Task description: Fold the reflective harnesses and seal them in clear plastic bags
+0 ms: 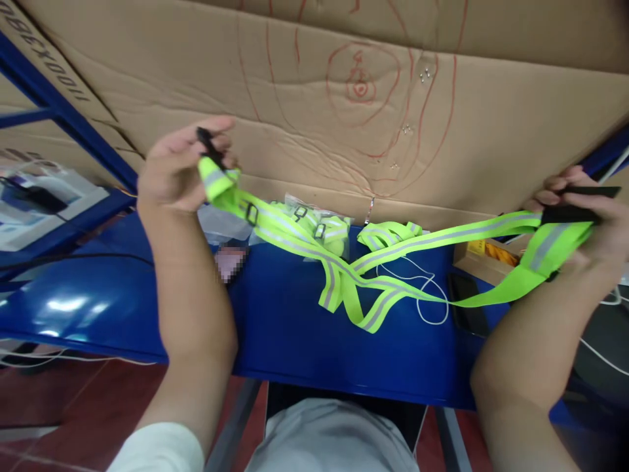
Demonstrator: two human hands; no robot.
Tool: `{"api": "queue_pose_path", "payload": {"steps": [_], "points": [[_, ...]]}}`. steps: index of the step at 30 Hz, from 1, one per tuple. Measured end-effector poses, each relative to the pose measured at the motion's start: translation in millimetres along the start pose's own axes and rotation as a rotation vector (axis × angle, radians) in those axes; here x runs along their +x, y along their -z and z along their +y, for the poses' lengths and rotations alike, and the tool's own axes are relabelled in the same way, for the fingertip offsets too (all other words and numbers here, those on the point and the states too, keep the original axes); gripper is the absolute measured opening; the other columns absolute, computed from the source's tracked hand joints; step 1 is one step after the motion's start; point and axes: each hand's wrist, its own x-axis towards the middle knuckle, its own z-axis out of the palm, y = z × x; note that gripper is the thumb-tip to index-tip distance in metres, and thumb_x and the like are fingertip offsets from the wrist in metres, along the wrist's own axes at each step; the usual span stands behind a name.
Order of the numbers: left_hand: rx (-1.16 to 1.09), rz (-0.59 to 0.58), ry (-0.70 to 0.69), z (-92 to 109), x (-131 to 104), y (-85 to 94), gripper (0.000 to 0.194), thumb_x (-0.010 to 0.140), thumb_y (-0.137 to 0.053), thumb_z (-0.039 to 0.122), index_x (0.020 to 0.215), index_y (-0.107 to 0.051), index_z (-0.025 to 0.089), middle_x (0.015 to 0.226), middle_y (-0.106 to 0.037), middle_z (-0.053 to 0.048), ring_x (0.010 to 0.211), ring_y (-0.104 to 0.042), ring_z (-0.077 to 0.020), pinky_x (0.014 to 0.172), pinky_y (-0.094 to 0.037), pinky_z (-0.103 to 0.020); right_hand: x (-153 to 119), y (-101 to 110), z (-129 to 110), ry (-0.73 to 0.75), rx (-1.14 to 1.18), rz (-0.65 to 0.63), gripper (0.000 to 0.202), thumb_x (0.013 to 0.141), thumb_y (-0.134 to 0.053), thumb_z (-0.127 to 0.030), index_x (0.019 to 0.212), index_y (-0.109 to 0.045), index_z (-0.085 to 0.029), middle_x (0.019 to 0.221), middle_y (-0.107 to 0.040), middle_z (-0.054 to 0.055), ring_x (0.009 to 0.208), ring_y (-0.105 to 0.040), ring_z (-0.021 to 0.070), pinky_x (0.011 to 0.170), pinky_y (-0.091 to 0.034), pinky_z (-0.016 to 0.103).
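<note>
A neon-yellow reflective strap (295, 239) with a grey stripe stretches between my two hands, its middle loops hanging over the blue table. My left hand (179, 167), raised at the left, grips the strap's end by a black buckle (209, 145). At the far right, my right hand (599, 216) is closed around a black piece (572, 203) where the strap folds over. A black slider (251, 214) sits on the strap near my left hand. Behind it lie bagged straps (322, 226) of the same kind and a folded bundle (388, 234).
A cardboard sheet (295, 98) with red drawn lines stands behind the blue table (295, 334). On the table are a dark phone (466, 305), a white cable (432, 321) and a small cardboard box (472, 262). A white case (49, 203) sits at the left.
</note>
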Motion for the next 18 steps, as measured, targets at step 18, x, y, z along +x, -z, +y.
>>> {"api": "queue_pose_path", "payload": {"steps": [18], "points": [[-0.043,-0.688,0.143,22,-15,-170.0,0.056,0.084,-0.067,0.049,0.136,-0.062,0.028,0.117,-0.072,-0.011,0.111,-0.071,-0.0324,0.095,-0.058,-0.05,-72,-175,-105,0.259,0.209,-0.678,0.025,0.096,-0.065,-0.049,0.103,-0.071,-0.026,0.095,-0.073,0.0,0.089,-0.068,0.0234,0.086,-0.057,0.04]]}}
